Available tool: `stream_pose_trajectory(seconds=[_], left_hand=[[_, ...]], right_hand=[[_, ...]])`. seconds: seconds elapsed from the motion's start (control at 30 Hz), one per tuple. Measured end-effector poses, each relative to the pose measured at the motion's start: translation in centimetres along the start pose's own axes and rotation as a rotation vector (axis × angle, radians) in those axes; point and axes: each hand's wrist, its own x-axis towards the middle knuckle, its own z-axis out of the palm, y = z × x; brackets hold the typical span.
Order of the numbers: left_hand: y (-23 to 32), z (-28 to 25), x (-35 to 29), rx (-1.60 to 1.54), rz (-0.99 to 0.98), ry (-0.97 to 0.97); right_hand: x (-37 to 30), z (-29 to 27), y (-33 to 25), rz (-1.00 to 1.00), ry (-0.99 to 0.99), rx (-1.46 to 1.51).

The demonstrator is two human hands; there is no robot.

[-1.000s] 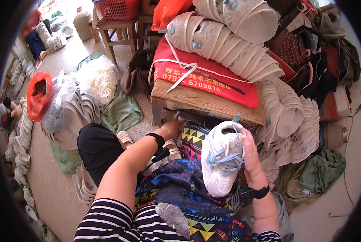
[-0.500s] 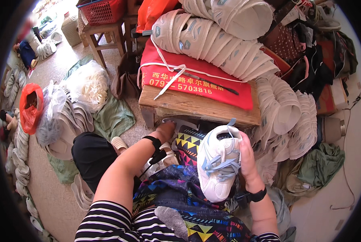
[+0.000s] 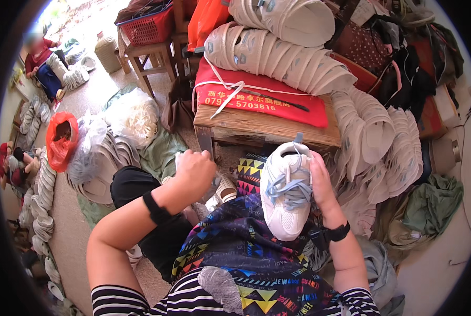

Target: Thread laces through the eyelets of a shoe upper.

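A white sneaker (image 3: 287,195) with light blue laces stands above my lap, its toe pointing toward me. My right hand (image 3: 322,181) grips it along its right side near the collar. Out to the left, in front of my knee, is my left hand (image 3: 196,171), raised and closed with the fingers curled. Something pale shows at its fingertips, too small to name. A dark patterned apron (image 3: 235,237) covers my lap, and the shoe is just above it.
Ahead stands a wooden bench (image 3: 267,129) with a red cloth (image 3: 246,92) and nested white shoe uppers (image 3: 277,58). More uppers (image 3: 375,131) hang at its right. An orange bag (image 3: 62,139) and pale soles (image 3: 96,184) lie left. Another person (image 3: 43,58) sits far left.
My left hand has risen from low by the bench, back toward me and slightly left, now closed. The sneaker stays in my right hand, shifted slightly upward. My view has turned a little left.
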Motion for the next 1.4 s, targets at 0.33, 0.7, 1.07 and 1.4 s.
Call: stream_pose_trajectory(seconds=[0.33, 0.7, 1.07, 1.4], left_hand=[[2.0, -10.0, -6.4, -0.001, 0.052, 0.653], [2.6, -13.1, -1.6, 0.097, 0.466, 1.001], [7.0, -10.4, 0.8, -0.085, 0.851, 0.797], [6.4, -5.8, -2.5, -0.069, 0.921, 0.842]], right_hand=[[2.3, 0.8, 2.3, -0.034, -0.05, -0.026], [3.4, 3.3, 1.9, -0.068, -0.093, -0.109], [6.0, 1.8, -9.7, 0.148, -0.153, 0.019], [6.3, 3.2, -7.7, 0.259, -0.312, 0.502]])
